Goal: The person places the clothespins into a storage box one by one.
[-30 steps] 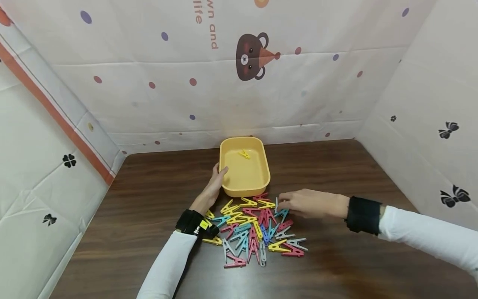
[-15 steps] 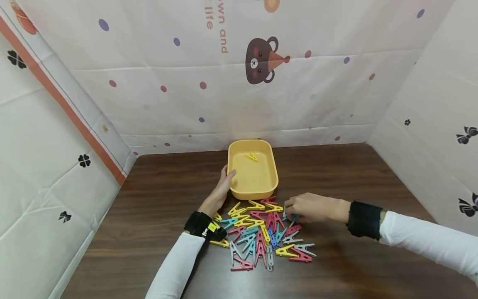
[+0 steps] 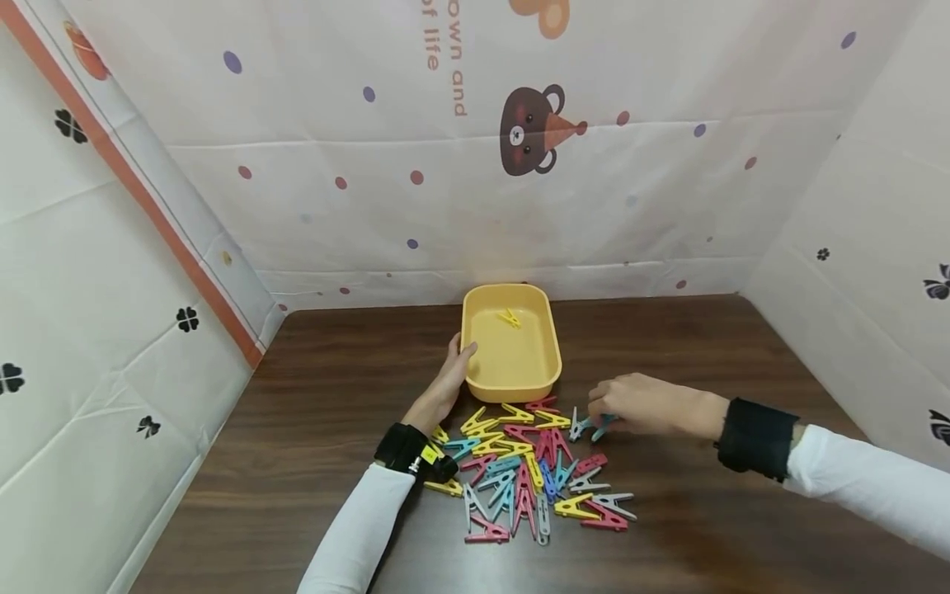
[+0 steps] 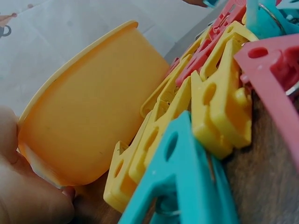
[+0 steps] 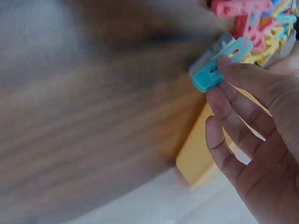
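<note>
The right hand [image 3: 638,403] pinches a blue-green peg [image 5: 208,77] between thumb and finger, with its other fingers loosely bent. The peg is shiny, with a long hole in one leg. It is over the right side of the pile of pegs [image 3: 523,491], a bit farther out than a second ago. A grey peg [image 3: 579,425] is just beside it. The left hand [image 3: 451,373] grips one yellow tub [image 3: 510,363], thumb over the rim, near the far edge of the tabletop [image 3: 668,346]. One yellow peg [image 3: 509,318] lies inside. The pile has one dark blue peg [image 3: 547,483]; the others overlap too much to count.

Teal clothespin [image 4: 189,161] cut off below, left-wrist view
</note>
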`<action>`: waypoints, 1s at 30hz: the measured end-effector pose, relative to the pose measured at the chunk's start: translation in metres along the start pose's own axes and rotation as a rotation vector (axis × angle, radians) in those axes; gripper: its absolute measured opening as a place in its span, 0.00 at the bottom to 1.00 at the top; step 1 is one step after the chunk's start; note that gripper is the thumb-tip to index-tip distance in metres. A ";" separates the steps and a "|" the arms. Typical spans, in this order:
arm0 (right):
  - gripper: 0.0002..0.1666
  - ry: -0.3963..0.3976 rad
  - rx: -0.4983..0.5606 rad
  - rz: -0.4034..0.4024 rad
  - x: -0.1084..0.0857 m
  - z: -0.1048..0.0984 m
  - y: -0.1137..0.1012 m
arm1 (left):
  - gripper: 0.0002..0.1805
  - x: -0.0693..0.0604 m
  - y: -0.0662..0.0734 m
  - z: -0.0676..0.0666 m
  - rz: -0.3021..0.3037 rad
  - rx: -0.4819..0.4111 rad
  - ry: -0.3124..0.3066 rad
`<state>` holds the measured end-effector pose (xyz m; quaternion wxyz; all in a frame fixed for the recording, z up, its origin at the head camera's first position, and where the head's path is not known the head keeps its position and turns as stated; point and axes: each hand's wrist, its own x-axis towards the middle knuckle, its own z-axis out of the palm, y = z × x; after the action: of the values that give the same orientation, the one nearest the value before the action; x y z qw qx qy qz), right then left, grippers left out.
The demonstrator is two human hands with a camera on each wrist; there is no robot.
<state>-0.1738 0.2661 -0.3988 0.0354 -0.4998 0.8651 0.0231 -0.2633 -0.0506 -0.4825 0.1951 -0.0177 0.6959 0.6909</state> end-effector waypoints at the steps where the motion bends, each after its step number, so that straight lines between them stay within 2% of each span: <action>1: 0.06 0.004 -0.009 0.007 -0.002 -0.004 0.000 | 0.42 0.000 -0.001 0.001 0.001 -0.002 -0.004; 4: 0.08 0.024 -0.022 0.020 -0.007 -0.017 0.003 | 0.41 0.000 -0.004 0.006 -0.007 -0.006 -0.010; 8: 0.08 0.081 -0.036 0.021 -0.004 -0.034 0.011 | 0.41 0.001 -0.006 0.008 -0.018 -0.007 -0.008; 14: 0.07 0.132 -0.039 0.071 0.015 -0.059 0.024 | 0.40 0.001 -0.006 0.007 -0.013 -0.005 -0.002; 19: 0.08 0.141 -0.036 0.121 0.047 -0.081 0.039 | 0.40 -0.001 -0.004 0.004 -0.006 -0.001 -0.003; 25: 0.05 0.119 0.032 0.183 0.098 -0.107 0.067 | 0.40 0.000 -0.002 0.001 0.015 -0.002 -0.008; 30: 0.03 0.147 0.085 0.254 0.135 -0.125 0.085 | 0.39 0.000 -0.001 0.002 0.021 -0.009 -0.007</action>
<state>-0.3190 0.1828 -0.2849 -0.0103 -0.3846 0.9219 -0.0458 -0.2621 -0.0490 -0.4836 0.1902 -0.0091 0.6922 0.6961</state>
